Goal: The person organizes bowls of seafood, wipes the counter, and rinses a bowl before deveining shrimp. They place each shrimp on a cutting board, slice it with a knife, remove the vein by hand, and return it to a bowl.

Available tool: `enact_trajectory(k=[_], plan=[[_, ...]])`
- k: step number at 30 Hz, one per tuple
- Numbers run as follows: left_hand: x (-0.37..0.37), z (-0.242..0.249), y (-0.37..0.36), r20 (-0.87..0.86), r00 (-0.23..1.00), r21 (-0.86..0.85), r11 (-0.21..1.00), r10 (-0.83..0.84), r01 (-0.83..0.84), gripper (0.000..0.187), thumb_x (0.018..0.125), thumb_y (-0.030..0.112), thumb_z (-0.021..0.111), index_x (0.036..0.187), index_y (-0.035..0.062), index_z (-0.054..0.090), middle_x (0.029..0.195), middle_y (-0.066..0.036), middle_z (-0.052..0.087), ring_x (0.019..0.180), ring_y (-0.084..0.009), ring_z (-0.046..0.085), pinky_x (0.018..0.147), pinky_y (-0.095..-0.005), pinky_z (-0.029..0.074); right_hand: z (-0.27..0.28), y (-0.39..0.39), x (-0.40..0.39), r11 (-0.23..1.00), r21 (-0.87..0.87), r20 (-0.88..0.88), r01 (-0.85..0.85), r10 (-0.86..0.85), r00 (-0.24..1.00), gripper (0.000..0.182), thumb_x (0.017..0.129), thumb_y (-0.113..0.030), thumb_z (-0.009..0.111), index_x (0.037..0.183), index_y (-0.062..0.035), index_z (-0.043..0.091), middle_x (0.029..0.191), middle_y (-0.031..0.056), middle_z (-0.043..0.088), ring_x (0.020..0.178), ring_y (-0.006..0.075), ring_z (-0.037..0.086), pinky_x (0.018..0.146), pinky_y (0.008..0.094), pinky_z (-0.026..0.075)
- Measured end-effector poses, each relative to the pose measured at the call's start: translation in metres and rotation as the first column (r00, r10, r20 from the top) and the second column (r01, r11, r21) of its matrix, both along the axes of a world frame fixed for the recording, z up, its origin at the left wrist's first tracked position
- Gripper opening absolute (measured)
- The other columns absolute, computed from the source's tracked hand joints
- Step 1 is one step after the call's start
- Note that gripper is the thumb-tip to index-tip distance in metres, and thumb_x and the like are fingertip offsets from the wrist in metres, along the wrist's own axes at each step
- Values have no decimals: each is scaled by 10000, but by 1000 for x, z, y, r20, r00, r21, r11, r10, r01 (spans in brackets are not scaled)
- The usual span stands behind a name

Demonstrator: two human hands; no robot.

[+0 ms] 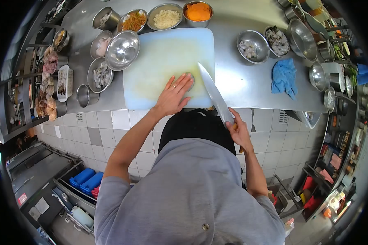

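Observation:
My left hand (175,96) lies flat on the white cutting board (167,51), fingers stretched out and a ring on one of them. Under and beside its fingertips shows a small greyish piece (191,84), mostly covered, perhaps a shrimp. My right hand (239,130) is closed around the yellowish handle of a large kitchen knife (215,92). The long blade points away from me over the board's right edge, its tip to the right of my left fingers.
Left of the board, a metal bowl (122,50) overlaps its edge, beside a bowl of grey shrimp (101,76). Bowls of orange food (198,12) and chopped white food (166,18) stand behind. To the right are a shrimp bowl (249,49) and a blue cloth (284,78).

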State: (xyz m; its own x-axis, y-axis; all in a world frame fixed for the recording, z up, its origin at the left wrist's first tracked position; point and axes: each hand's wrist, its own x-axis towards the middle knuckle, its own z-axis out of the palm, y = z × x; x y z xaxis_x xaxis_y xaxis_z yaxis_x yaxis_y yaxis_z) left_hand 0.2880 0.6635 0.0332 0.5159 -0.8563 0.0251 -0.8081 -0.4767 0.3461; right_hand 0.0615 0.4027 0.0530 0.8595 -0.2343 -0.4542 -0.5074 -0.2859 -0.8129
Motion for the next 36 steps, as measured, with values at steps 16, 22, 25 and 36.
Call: enact_trajectory(k=[16,22,25,36], plan=[[7,-2,1,24,995,154,983,-100,95,805,996,443,569,1617,59,229,1686,-129,230,1567,-284,189,1276,-515,83,-6,-1,-4,998,0,8,-56,56,998,587,941,-83,670,1499,-176,514,919,170,694,558,155,428,557,296,429],[6,-7,2,1,998,132,989,-69,68,841,991,450,576,1620,39,197,1683,-159,216,1564,-300,194,1274,-514,88,-1,-2,-5,997,-10,37,-70,70,997,595,936,-73,673,1500,-179,514,947,176,702,564,161,448,563,288,439],[6,-7,2,5,997,138,988,-73,71,850,990,452,576,1621,36,187,1685,-163,208,1563,-302,194,1274,-512,88,-1,-4,-6,997,1,-3,-71,71,997,598,932,-70,677,1498,-182,517,993,187,711,567,167,463,569,285,446],[7,-5,2,-4,997,167,983,-81,81,844,1006,473,541,1625,35,173,1697,-159,174,1570,-302,173,1275,-511,78,-7,-9,31,985,-88,61,-147,152,986,612,917,-77,685,1492,-215,525,1047,190,721,562,187,476,583,315,467]])
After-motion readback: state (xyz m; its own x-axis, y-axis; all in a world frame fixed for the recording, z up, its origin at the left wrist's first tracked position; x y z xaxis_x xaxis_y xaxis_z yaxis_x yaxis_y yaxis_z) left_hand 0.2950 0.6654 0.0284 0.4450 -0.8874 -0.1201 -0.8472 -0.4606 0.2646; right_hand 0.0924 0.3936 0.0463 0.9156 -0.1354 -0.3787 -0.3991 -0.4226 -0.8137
